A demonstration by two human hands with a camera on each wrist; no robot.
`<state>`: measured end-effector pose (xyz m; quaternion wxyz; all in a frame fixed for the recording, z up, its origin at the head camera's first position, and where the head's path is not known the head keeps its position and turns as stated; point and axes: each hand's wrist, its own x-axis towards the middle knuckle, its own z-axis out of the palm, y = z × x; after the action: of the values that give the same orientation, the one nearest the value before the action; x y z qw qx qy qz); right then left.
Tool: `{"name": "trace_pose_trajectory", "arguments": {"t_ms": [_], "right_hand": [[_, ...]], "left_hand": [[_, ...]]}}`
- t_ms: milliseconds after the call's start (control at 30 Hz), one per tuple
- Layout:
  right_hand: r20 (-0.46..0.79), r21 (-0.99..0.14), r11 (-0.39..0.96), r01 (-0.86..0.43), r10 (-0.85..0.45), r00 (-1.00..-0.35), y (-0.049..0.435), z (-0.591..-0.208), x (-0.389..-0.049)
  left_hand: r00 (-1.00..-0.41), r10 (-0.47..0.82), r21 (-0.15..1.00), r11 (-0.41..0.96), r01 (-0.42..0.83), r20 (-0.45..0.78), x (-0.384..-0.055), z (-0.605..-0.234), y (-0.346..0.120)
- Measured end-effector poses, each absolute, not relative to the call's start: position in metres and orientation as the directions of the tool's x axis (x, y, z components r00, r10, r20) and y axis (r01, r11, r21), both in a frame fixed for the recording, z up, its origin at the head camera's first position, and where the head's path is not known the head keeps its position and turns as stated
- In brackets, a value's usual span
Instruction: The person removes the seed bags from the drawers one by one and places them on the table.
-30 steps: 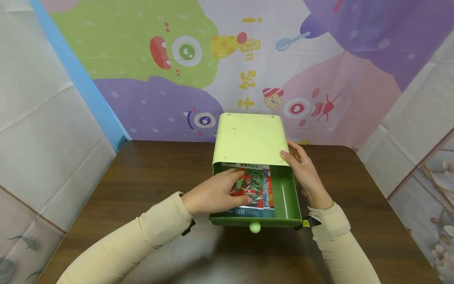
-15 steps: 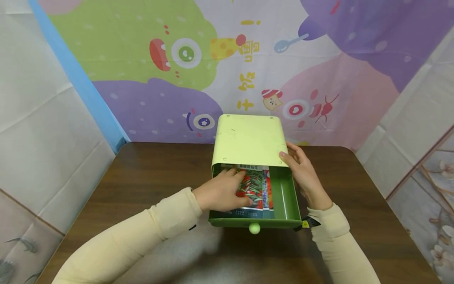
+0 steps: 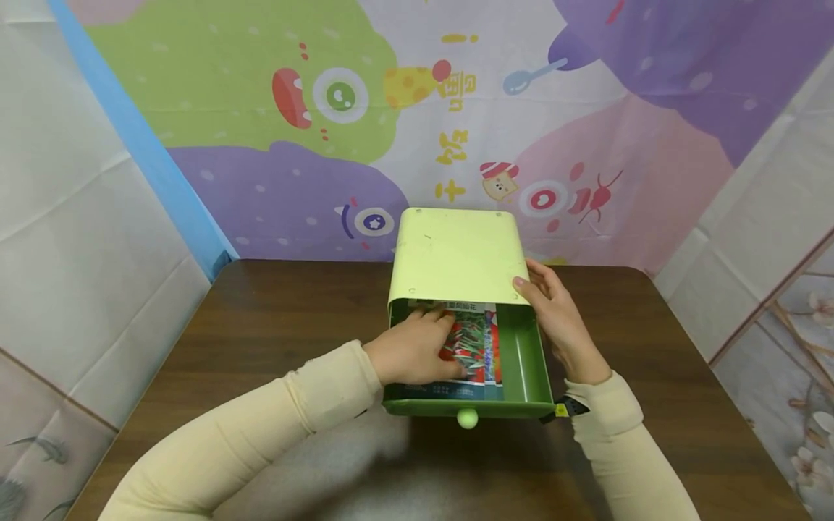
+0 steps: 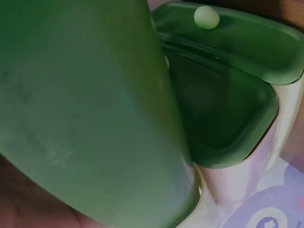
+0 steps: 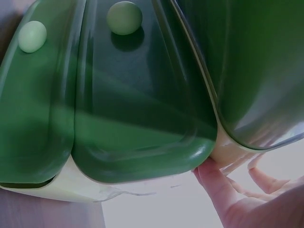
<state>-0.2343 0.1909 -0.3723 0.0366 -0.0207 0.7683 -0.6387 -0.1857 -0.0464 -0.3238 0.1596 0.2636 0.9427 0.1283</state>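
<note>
Spreading its thumb and fingers apart, the left hand [image 3: 417, 352] rested on the top flower packet [image 3: 470, 336], which lay in the left part of the pulled-out drawer [image 3: 521, 362]. Light fingertips seemed best there, so the sheet would not crease against the cabinet [image 3: 459, 253]. The right hand [image 3: 565, 318] gripped the cabinet's right edge, thumb on top; a steady hold would likely stop any sliding.

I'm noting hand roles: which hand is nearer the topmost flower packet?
Left. The left hand partly covers the topmost flower packet inside the open drawer; the right hand is outside, holding the cabinet by its upper right edge.
</note>
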Motion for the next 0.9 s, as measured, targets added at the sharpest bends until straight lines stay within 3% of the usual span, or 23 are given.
{"name": "trace_pose_trajectory", "arguments": {"t_ms": [467,667,800,900], "right_hand": [[-0.026,-0.985,0.171,0.015,-0.064,-0.998,0.1896,-0.3696,-0.2328],[-0.027,-0.985,0.172,0.015,-0.068,-0.997,0.1901,-0.3683,-0.2316],[-0.024,-0.985,0.174,0.012,-0.069,-0.997,0.1902,-0.3693,-0.2323],[-0.025,-0.986,0.169,0.012,-0.077,-0.997,0.1901,-0.3689,-0.2327]], "left_hand": [[-0.836,0.541,0.461,0.767,0.447,-0.089,-0.1879,-0.328,-0.0493],[-0.865,0.494,0.272,0.848,0.456,-0.091,-0.186,-0.3309,-0.0494],[-0.85,0.518,0.119,0.854,0.506,-0.097,-0.1851,-0.3329,-0.0502],[-0.838,0.529,0.066,0.849,0.525,-0.136,-0.1844,-0.332,-0.0497]]}}
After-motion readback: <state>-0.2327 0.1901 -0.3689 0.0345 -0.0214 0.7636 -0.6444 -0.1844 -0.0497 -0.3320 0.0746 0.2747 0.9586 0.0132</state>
